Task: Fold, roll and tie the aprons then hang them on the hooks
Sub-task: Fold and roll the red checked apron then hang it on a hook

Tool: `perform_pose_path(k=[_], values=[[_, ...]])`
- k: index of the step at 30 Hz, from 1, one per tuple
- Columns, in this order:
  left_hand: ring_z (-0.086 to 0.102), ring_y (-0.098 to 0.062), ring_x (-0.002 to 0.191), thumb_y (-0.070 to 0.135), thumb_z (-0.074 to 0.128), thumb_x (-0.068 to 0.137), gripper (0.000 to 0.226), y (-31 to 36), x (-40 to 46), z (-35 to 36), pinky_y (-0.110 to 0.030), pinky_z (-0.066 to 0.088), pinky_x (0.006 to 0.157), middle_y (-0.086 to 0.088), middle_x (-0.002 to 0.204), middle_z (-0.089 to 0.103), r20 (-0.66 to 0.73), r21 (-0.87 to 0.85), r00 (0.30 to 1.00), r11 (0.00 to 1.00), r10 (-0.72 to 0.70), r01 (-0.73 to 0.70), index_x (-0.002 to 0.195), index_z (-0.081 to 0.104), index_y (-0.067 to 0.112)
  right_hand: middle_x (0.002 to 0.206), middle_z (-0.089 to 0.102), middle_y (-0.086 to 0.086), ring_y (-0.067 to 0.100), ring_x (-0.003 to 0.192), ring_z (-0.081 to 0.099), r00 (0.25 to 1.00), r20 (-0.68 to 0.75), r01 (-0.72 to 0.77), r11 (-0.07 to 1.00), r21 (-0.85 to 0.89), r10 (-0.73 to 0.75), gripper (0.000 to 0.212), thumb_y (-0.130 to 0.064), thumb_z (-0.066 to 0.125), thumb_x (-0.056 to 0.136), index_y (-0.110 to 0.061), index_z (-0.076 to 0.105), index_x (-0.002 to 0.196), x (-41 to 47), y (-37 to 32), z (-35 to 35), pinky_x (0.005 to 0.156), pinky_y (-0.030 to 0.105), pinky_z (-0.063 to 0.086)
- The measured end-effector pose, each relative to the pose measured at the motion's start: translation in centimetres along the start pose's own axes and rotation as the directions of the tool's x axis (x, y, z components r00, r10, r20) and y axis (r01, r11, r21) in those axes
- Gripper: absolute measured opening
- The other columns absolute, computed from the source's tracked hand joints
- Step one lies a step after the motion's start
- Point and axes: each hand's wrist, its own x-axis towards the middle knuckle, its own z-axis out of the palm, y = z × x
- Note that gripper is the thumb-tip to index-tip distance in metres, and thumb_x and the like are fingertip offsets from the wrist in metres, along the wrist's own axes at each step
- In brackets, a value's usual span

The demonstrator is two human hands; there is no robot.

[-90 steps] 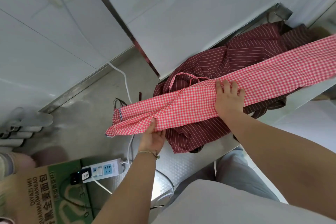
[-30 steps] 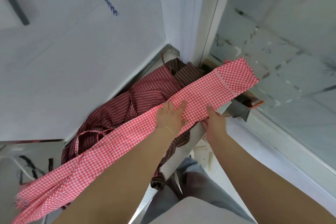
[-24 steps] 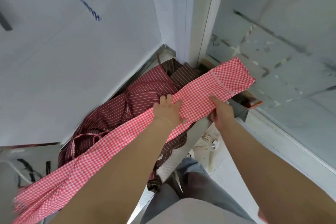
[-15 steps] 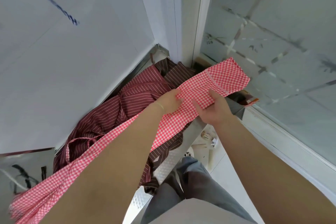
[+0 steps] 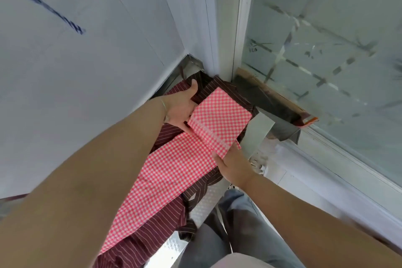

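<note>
- Far left, the white wall is filling your view, with a blurred dark blue streak running across it.
- Your left hand is reaching in at the far edge of the red gingham apron, palm turned toward the cloth and thumb standing up; the fingers are disappearing under the folded end, so you are holding that end from its far side.
- The gingham apron is lying as a long narrow strip, running from the lower left up to the middle, on top of the maroon striped aprons.
- Its end is sitting doubled back over the strip as a flat square flap, tilted corner-on toward the wall corner.
- The striped pile is spreading over the metal counter, dark cloth poking out beyond the flap and along the near side.
- Your right hand is coming up from below at the flap's near corner, fingers tucked under the cloth and gripping it there; how tightly, I cannot tell.
- Below, your grey trousers are showing beside the counter's edge.
- Far right, the frosted glass panel is standing in its white frame, with a cardboard piece lying along its foot.
</note>
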Motion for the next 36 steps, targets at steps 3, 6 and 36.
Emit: perform_pose_path(k=[3,6,36], values=[[0.046,-0.031,0.128,0.079,0.023,0.080,0.094,0.6,0.1,0.1,-0.048,0.035,0.107,-0.012,0.137,0.053,-0.030,0.043,0.999,0.998,-0.040,0.041,0.138,0.041,0.008,0.149,0.037,0.011,0.038,0.142,0.024,0.989,0.111,0.125,0.935,-0.332,-0.093,0.053,-0.050,0.032,0.099,-0.018,0.036,0.141,0.3,1.4,0.8,0.118,0.049,0.017],[0.060,-0.022,0.106,0.070,0.058,0.074,0.087,0.6,0.7,0.4,-0.037,0.042,0.098,-0.008,0.126,0.060,-0.171,0.301,0.985,0.950,-0.028,0.080,0.134,0.050,0.008,0.152,0.035,0.012,0.046,0.142,0.018,0.955,0.217,0.288,0.820,-0.494,-0.205,0.053,-0.055,0.035,0.094,-0.022,0.048,0.133,0.2,2.4,1.3,0.108,0.061,0.032],[0.041,-0.037,0.130,0.036,0.041,0.099,0.050,-20.6,0.8,12.4,-0.050,0.038,0.103,-0.014,0.146,0.039,-0.791,0.610,0.185,0.724,0.584,0.322,0.145,0.035,0.021,0.159,0.015,-0.005,0.027,0.149,0.003,0.936,0.210,0.351,0.738,-0.577,-0.281,0.062,-0.059,0.014,0.098,-0.028,0.018,0.152,0.1,2.9,1.1,0.118,0.049,0.004]])
